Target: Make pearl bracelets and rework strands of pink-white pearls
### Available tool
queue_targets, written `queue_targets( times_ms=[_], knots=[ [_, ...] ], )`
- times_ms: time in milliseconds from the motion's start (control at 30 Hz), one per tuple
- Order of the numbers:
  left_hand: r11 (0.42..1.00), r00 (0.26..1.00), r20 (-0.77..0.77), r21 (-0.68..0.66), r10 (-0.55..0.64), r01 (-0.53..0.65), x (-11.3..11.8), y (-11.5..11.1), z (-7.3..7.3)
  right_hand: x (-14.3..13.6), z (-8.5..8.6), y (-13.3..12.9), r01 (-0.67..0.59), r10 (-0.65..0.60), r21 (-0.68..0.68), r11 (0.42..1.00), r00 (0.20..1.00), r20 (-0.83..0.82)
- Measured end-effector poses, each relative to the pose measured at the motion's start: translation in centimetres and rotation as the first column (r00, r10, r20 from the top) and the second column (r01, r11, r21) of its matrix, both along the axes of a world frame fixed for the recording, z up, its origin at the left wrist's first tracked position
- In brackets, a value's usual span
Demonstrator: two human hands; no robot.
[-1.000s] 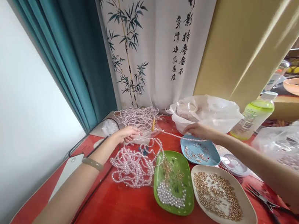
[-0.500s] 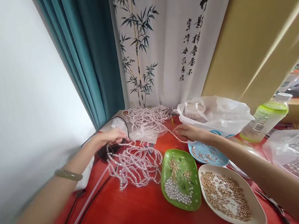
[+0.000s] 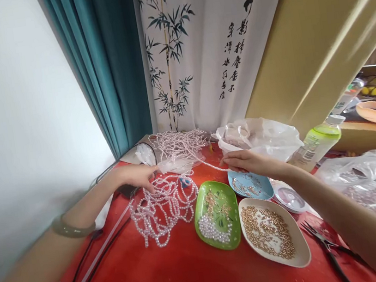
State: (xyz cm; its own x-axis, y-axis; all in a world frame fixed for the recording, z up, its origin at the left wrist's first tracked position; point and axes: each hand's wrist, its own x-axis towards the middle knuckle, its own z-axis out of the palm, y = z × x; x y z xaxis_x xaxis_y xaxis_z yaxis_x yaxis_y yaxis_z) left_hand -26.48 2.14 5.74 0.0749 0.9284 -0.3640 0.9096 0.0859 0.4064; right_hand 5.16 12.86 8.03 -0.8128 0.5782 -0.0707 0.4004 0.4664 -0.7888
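My left hand [image 3: 139, 176] is closed, fingertips pointing right, over the upper edge of a tangled heap of pearl bead strands [image 3: 169, 204]. What its fingers pinch is too small to make out. Across the table, my right hand [image 3: 247, 161] has its fingers pressed together on the end of a bead strand [image 3: 212, 164]. That strand runs back to a second heap of pale pink bead strands [image 3: 179, 143] at the rear. Under my right hand is a blue plate [image 3: 267, 190] with small metallic pieces.
A green tray [image 3: 220, 245] holds white and gold beads; a white tray [image 3: 304, 255] holds gold beads. Pliers [image 3: 324, 241] lie at the right. Behind are a plastic bag [image 3: 267, 134] and a bottle [image 3: 321, 141]. Black cables [image 3: 95, 256] cross the left side.
The view has shifted, so the trays appear farther left and the pliers show more fully. My right hand remains at the strand's end; my left hand stays near the heap, its fingers bent lower.
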Motion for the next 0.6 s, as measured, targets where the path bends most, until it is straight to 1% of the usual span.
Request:
queue_targets(
  times_ms=[67, 100, 200, 267, 333, 400, 467, 500, 533, 567, 600],
  knots=[
    [0.991, 0.996, 0.001, -0.097, -0.091, 0.091, 0.8, 0.1, 0.7, 0.3, 0.2, -0.5, 0.010, -0.012, 0.095, 0.995, 1.000, 0.023],
    [0.985, 0.993, 0.019, -0.131, -0.113, 0.114, 1.2, 0.0, 1.1, 0.6, 0.2, -0.8, 0.016, -0.020, 0.134, 0.991, 0.999, 0.035],
    [0.975, 0.992, 0.072, -0.186, -0.106, 0.118, 1.7, 0.0, 2.2, 1.5, 0.0, -2.2, 0.012, -0.033, 0.218, 0.976, 0.995, 0.091],
    [0.968, 0.994, 0.034, -0.229, -0.101, 0.107, 1.5, 0.2, 3.0, 2.1, -0.3, -3.5, 0.001, -0.035, 0.257, 0.967, 0.991, 0.127],
    [0.969, 0.993, -0.041, -0.227, -0.113, 0.101, 1.1, 0.6, 3.8, 2.7, -0.5, -5.0, -0.024, -0.020, 0.283, 0.959, 0.988, 0.153],
    [0.988, 0.980, -0.182, -0.146, -0.083, 0.056, 0.7, 1.1, 4.5, 3.5, -0.4, -6.6, -0.035, -0.010, 0.313, 0.949, 0.990, 0.142],
    [1.000, 0.935, -0.355, -0.009, 0.009, -0.013, 0.5, 1.7, 4.9, 4.6, 0.0, -8.3, -0.028, -0.001, 0.338, 0.941, 0.996, 0.087],
    [0.997, 0.905, -0.419, 0.071, 0.070, -0.044, 0.6, 1.9, 4.8, 5.2, 0.3, -9.1, -0.020, 0.002, 0.345, 0.938, 0.999, 0.051],
    [0.984, 0.893, -0.429, 0.165, 0.134, -0.068, 0.8, 2.2, 4.5, 5.9, 0.4, -10.0, -0.012, 0.005, 0.347, 0.938, 1.000, 0.021],
    [0.965, 0.912, -0.365, 0.243, 0.188, -0.101, 1.0, 2.3, 4.0, 6.5, 0.4, -10.7, -0.012, 0.012, 0.346, 0.938, 1.000, 0.002],
    [0.944, 0.944, -0.245, 0.296, 0.221, -0.144, 1.3, 2.5, 3.4, 7.1, 0.3, -11.4, -0.018, 0.019, 0.345, 0.938, 1.000, 0.000]
  ],
)
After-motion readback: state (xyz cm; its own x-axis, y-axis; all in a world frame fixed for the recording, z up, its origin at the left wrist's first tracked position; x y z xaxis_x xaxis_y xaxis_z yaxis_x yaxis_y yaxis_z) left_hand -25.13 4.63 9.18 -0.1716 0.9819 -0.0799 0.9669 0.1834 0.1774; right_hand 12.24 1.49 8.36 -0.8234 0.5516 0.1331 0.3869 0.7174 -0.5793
